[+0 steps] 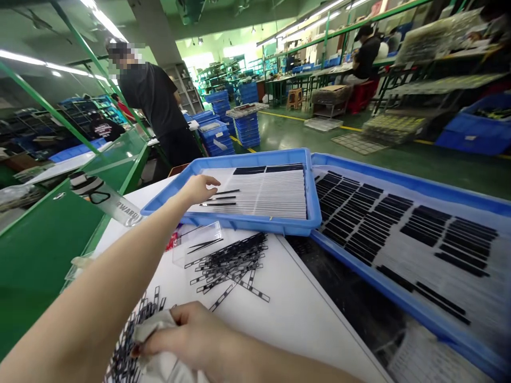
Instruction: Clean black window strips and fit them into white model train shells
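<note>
My left hand [202,187] reaches into the near-left corner of a blue tray [247,223], fingers stretched out just above thin black strips [223,198] lying on white slotted sheets. My right hand [191,335] is low in front, closed on a white cloth [159,346] that rests over a heap of black perforated strips [128,346]. A pile of black perforated strips [231,263] lies on the white table [303,314] between the hands, beside a small clear plastic box [197,242].
A second, larger blue tray [403,183] with several rows of black strips sits to the right. A green frame with clear panels [51,234] stands on the left. A person in black [159,106] stands behind the table; another person sits at benches far back.
</note>
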The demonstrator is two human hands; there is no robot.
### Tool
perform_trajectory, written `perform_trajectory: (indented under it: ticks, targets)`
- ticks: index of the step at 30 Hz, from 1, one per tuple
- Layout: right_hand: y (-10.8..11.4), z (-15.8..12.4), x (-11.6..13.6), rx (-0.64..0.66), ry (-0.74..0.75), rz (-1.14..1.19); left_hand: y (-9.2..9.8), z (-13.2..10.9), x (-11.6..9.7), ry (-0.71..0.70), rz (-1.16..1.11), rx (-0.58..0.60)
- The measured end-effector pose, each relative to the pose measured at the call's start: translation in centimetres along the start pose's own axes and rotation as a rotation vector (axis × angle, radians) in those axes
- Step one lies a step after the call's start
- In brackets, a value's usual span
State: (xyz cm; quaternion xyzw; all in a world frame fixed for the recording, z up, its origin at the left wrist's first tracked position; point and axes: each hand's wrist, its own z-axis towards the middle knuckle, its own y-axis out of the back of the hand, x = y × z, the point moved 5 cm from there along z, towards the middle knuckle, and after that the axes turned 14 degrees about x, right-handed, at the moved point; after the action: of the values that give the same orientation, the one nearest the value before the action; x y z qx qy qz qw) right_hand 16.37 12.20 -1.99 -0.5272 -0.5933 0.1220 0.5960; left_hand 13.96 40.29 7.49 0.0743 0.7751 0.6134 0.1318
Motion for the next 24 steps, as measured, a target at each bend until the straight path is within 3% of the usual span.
perform_trajectory:
  ticks: [3,6,9,12,15,19,22,24]
  targets:
    - [0.3,-0.1,-0.3,0.028,0.027,-0.046,1.2,-3.3,1.6,0.011,0.038,0.007]
    - [0.5,-0.5,0.2,0.045,0.073,-0.126,2.5,-9.6,4.6,0.076,0.051,-0.030]
    - [0.4,-1.3,1.1,0.059,0.128,-0.232,3.3,-18.8,8.7,0.193,0.036,-0.087]
    - [-0.3,-2.4,1.9,0.113,0.169,-0.373,2.7,-30.1,13.0,0.361,0.002,-0.106]
    - [-0.6,-3.6,2.3,0.119,0.216,-0.600,0.7,-41.8,15.9,0.541,-0.041,-0.110]
    - [0.4,-4.9,3.4,-0.049,0.383,-0.992,-3.3,-55.0,17.6,0.755,-0.091,-0.176]
    - [0.7,-5.4,4.6,-0.228,0.547,-1.250,-6.9,-61.9,18.3,0.901,-0.115,-0.263]
    - [0.2,-5.5,5.0,-0.278,0.611,-1.397,-9.6,-64.8,18.8,0.970,-0.154,-0.290]
